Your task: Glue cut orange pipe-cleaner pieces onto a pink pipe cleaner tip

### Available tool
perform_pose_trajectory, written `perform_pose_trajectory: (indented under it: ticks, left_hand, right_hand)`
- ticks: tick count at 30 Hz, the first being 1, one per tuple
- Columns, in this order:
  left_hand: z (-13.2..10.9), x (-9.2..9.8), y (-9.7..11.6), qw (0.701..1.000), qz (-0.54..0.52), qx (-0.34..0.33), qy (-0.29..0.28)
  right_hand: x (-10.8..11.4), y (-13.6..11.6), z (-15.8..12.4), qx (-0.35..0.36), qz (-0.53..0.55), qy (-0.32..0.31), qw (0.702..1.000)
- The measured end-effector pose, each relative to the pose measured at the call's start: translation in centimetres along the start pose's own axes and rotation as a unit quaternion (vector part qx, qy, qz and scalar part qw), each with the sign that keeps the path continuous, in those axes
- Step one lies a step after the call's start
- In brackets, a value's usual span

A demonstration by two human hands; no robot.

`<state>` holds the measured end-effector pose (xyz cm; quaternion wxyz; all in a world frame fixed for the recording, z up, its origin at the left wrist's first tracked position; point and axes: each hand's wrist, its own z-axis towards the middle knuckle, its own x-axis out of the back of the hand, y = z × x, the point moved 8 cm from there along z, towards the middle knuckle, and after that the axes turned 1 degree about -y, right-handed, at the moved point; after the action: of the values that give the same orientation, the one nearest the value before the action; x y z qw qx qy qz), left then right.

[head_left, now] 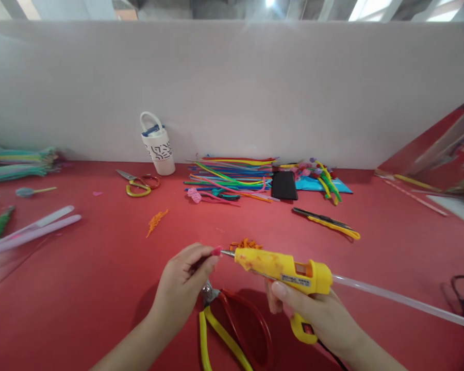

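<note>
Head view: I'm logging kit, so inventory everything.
table: 1, red, front
cup: 1, white, back
scissors: 1, gold-red, left
pipe cleaners: many, multicoloured, back
slab: 1, black, back
packet: 1, blue, back
slim tool: 1, black-yellow, right
bits: 2 clusters, orange, middle
tool handles: several, yellow-red, front
clutter: several, multicoloured, edges
glue gun: 1, yellow, front
glue stick: 1, clear, right
piece: 1, pink, centre
left hand: 1, bare, centre
right hand: 1, bare, right

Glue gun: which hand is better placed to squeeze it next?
Probably the right hand: it holds the glue gun, whose nozzle points at the small pink piece. The left hand is occupied, pinching that piece.
</note>
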<state>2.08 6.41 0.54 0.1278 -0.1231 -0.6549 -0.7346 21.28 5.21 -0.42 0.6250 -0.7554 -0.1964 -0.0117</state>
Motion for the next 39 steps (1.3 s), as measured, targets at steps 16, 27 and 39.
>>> perform_pose_trajectory:
  ticks: [16,27,39]
  left_hand:
    - [-0.2,-0.1,0.5,1.000,-0.016,-0.005,0.000]
    - [-0.2,-0.2,0.4,1.000,-0.022,0.007,-0.003]
    - [-0.2,-0.3,0.2,0.999,-0.034,0.025,-0.006]
  right_hand:
    - [0.2,0.1,-0.1,-0.026,-0.028,0.024,0.999]
    - [0.2,0.3,0.0,-0.022,-0.028,0.021,0.999]
    - [0.3,0.7,-0.1,-0.025,-0.042,0.031,0.998]
